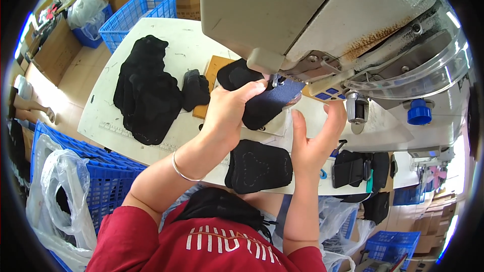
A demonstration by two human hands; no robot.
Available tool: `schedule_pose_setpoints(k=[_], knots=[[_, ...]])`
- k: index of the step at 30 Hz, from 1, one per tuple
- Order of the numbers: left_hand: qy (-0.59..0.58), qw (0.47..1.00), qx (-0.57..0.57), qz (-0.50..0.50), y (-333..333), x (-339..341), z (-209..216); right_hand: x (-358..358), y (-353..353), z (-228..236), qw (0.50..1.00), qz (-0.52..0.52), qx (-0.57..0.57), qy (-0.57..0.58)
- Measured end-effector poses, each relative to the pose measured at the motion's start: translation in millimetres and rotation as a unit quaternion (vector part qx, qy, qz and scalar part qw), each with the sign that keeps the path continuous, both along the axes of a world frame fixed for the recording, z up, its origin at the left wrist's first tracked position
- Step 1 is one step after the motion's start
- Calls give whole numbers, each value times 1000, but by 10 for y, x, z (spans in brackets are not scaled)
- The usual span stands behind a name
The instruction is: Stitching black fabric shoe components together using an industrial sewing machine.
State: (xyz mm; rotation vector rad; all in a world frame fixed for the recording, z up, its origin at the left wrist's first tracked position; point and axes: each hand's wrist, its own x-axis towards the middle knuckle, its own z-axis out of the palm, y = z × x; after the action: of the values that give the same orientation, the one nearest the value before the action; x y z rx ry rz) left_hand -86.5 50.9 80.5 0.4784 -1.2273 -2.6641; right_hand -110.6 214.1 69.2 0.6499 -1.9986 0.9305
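A sewing machine (262,15) looms over the table, its presser foot (275,81) down by a black fabric piece (262,113). My left hand (228,105) holds this piece at its left side, the thumb stretched toward the foot; its other fingers are mostly hidden. To the right of the foot, my right hand (318,138) is open, thumb and fingers apart, with fingertips close under the machine's small panel of blue buttons (330,93). Nearer me, a stack of black fabric pieces (259,166) with a dotted outline lies at the table edge.
On the left of the white table (171,32) lie a large black fabric pile (146,90) and a smaller one (195,89). A dark phone (349,173) rests at the right. Blue crates (113,186) and a plastic bag (65,186) stand beside me on the left.
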Motion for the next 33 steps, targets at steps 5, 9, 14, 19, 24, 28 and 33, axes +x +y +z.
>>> schedule_pose_setpoints(k=[5,9,14,19,24,28,33], knots=[[-50,998,17,32,76,30,-79,133,-18,-63,995,-47,83,-30],[-38,997,44,43,160,78,-37,289,-268,-92,968,86,-99,-216],[-12,997,58,46,217,73,-115,311,-321,-45,896,129,-212,-369],[3,994,37,104,333,58,-86,245,-238,-108,894,155,-216,-362],[43,993,18,105,288,100,-112,242,-252,-90,900,149,-176,-370],[63,996,-30,55,187,208,-208,200,-250,-110,827,227,-265,-440],[62,997,-14,37,120,213,-193,211,-272,-98,818,236,-277,-445]])
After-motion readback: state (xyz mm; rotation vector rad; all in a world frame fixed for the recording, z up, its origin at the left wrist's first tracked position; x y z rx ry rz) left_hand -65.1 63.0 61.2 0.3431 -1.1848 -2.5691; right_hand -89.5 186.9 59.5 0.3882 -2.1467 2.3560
